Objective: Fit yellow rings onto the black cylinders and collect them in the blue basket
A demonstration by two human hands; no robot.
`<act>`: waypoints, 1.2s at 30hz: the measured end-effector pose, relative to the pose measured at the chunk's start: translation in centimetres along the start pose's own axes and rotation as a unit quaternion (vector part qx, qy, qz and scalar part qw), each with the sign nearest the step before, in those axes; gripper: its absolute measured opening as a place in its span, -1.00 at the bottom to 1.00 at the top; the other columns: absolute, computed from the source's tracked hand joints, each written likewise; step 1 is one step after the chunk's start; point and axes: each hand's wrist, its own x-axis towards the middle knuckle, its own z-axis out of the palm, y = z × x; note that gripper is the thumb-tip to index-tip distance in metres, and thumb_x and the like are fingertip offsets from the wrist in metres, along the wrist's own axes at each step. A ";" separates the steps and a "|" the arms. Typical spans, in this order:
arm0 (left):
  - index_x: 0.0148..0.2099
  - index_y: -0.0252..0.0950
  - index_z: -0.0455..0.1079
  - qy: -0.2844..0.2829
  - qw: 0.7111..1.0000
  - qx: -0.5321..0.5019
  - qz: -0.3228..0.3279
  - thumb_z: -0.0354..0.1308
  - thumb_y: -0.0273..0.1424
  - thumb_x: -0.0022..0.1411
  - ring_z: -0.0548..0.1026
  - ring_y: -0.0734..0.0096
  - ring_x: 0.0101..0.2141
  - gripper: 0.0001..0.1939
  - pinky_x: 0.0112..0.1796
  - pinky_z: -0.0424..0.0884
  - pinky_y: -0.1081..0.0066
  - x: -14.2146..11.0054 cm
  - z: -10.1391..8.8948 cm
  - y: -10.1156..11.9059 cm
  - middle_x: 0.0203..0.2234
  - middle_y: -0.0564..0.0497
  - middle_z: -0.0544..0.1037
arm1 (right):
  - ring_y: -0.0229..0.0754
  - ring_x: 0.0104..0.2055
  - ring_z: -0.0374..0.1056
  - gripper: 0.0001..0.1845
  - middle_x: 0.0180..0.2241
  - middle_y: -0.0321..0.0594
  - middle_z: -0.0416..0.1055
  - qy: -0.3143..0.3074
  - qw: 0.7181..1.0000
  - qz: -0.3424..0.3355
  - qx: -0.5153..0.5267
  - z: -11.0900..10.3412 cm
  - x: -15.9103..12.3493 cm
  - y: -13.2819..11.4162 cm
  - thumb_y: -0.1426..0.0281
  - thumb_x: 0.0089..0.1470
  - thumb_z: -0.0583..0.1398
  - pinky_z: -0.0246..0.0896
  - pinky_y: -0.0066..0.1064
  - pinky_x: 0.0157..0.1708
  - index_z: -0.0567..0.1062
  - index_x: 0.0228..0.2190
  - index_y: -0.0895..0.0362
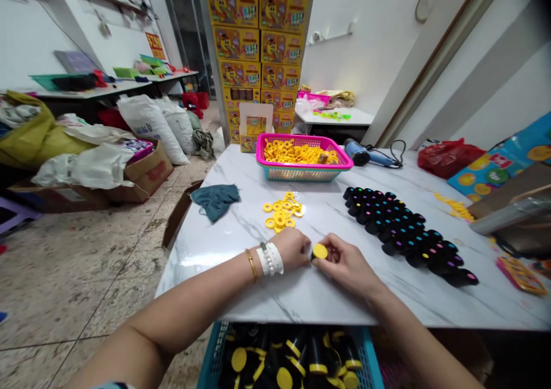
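My right hand [349,263] grips a small black cup with a round yellow end [319,251], the yellow face turned up, just above the marble-patterned table. Close on its left side is my left hand [293,248], fingers curled together; whatever they pinch is hidden behind them. Beyond my left hand lies a loose pile of yellow rings [282,211]. Below the table edge, a blue basket [373,357] holds many black cups with yellow ends [317,354]. To the right, rows of black pieces with coloured dots [400,228] stand on the table.
A pink-rimmed basket [307,174] full of yellow parts stands at the back. A dark green cloth [217,198] lies at left. A blue heat gun [372,152], a red bag [447,156] and a blue box [508,159] are at right. Yellow cartons [235,42] are stacked behind the table.
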 end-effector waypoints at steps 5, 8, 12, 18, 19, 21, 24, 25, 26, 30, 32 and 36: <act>-0.17 -0.29 0.52 0.107 0.981 0.128 -0.096 0.13 -0.14 0.21 0.52 0.15 -0.24 -0.66 -0.30 0.35 0.33 -0.7 -4.4 -2.2 -0.24 -0.13 0.56 | -0.33 -0.51 0.10 -0.86 -0.55 -0.43 0.19 -0.041 0.997 0.054 0.031 1.4 -8.3 -1.2 0.47 -0.05 0.21 -0.01 -0.50 -0.54 0.35 -0.38 0.10; -0.13 -0.30 0.50 0.072 0.970 0.193 -0.126 0.12 -0.09 0.17 0.53 0.10 -0.24 -0.59 -0.33 0.37 0.31 0.2 -4.7 -3.8 -0.21 -0.15 0.53 | -0.34 -0.53 0.08 -0.78 -0.58 -0.47 0.14 -0.027 0.999 0.037 -0.016 2.6 -11.4 -1.6 0.53 -0.14 0.22 -0.05 -0.50 -0.53 0.34 -0.38 0.09; -0.08 -0.29 0.48 0.083 0.965 0.224 -0.112 0.07 -0.19 0.21 0.54 0.10 -0.23 -0.64 -0.32 0.40 0.31 1.0 -3.8 -4.9 -0.21 -0.13 0.52 | -0.33 -0.50 0.14 -0.69 -0.51 -0.42 0.26 -0.034 0.995 0.000 -0.093 4.0 -12.6 -0.9 0.50 -0.20 0.29 -0.03 -0.49 -0.52 0.39 -0.33 0.10; 0.01 -0.30 0.44 0.207 0.961 0.183 -0.007 0.06 -0.13 0.26 0.53 0.14 -0.21 -0.57 -0.23 0.45 0.28 0.6 -2.3 -3.9 -0.17 -0.13 0.53 | -0.28 -0.48 0.25 -0.57 -0.42 -0.30 0.39 0.178 0.983 -0.028 -0.022 -2.2 -12.4 1.9 0.17 -0.03 0.33 0.18 -0.46 -0.48 0.48 -0.13 0.07; 0.01 -0.30 0.44 0.209 0.964 0.163 0.026 0.07 -0.12 0.25 0.53 0.15 -0.19 -0.57 -0.21 0.46 0.28 0.5 -1.7 -3.3 -0.16 -0.13 0.53 | -0.27 -0.48 0.26 -0.69 -0.40 -0.27 0.40 0.287 0.958 -0.009 -0.015 -4.3 -12.3 3.0 0.21 0.03 0.29 0.20 -0.44 -0.46 0.50 -0.19 0.07; 0.03 -0.28 0.43 0.181 0.972 0.121 0.087 0.11 -0.15 0.24 0.53 0.18 -0.20 -0.59 -0.20 0.47 0.28 0.3 -0.1 -2.1 -0.17 -0.12 0.53 | -0.22 -0.38 0.33 -0.76 -0.34 -0.23 0.43 0.489 0.872 0.024 0.022 -8.7 -11.6 5.9 0.21 0.03 0.28 0.28 -0.38 -0.33 0.50 -0.29 0.08; 0.08 -0.26 0.40 0.114 0.981 0.073 0.142 0.15 -0.20 0.23 0.51 0.22 -0.23 -0.58 -0.21 0.48 0.26 -0.1 2.2 -0.3 -0.20 -0.11 0.51 | -0.18 -0.25 0.38 -0.63 -0.28 -0.23 0.43 0.596 0.790 0.053 0.132 -14.2 -10.0 10.6 0.12 -0.09 0.33 0.30 -0.30 -0.15 0.46 -0.30 0.09; 0.09 -0.26 0.40 0.104 0.981 0.063 0.154 0.16 -0.20 0.23 0.50 0.21 -0.22 -0.58 -0.20 0.48 0.24 -0.2 2.7 0.1 -0.19 -0.12 0.50 | -0.16 -0.20 0.39 -0.59 -0.24 -0.21 0.44 0.591 0.790 0.057 0.152 -15.5 -9.3 11.9 0.07 -0.10 0.32 0.30 -0.29 -0.11 0.45 -0.30 0.09; 0.09 -0.27 0.39 0.103 0.980 0.055 0.163 0.16 -0.20 0.23 0.49 0.20 -0.21 -0.57 -0.18 0.48 0.21 -0.3 3.1 0.3 -0.17 -0.14 0.50 | -0.15 -0.15 0.40 -0.54 -0.20 -0.20 0.45 0.576 0.798 0.060 0.168 -16.5 -8.6 12.9 0.01 -0.12 0.31 0.30 -0.29 -0.08 0.45 -0.30 0.08; 0.11 -0.33 0.37 0.138 0.975 0.026 0.169 0.14 -0.12 0.23 0.45 0.13 -0.13 -0.49 -0.11 0.46 0.10 0.0 3.6 0.7 -0.09 -0.21 0.46 | -0.11 -0.15 0.44 -0.42 -0.18 -0.16 0.51 0.495 0.838 0.082 0.213 -18.4 -6.2 14.3 -0.15 -0.15 0.25 0.35 -0.31 -0.16 0.50 -0.32 0.08; 0.09 -0.35 0.38 0.146 0.974 0.010 0.171 0.13 -0.11 0.24 0.44 0.12 -0.11 -0.50 -0.09 0.45 0.09 0.3 3.6 1.0 -0.09 -0.22 0.46 | -0.09 -0.21 0.45 -0.39 -0.26 -0.16 0.53 0.475 0.846 0.101 0.220 -18.4 -5.5 14.0 -0.17 -0.17 0.26 0.36 -0.33 -0.25 0.52 -0.33 0.10; 0.02 -0.32 0.42 0.117 0.977 -0.002 0.179 0.14 -0.22 0.25 0.42 0.16 -0.13 -0.63 -0.09 0.44 0.12 0.6 3.6 2.0 -0.14 -0.18 0.48 | -0.15 -0.33 0.40 -0.38 -0.40 -0.21 0.49 0.503 0.827 0.131 0.214 -17.1 -5.1 13.4 -0.16 -0.17 0.27 0.29 -0.40 -0.40 0.49 -0.35 0.14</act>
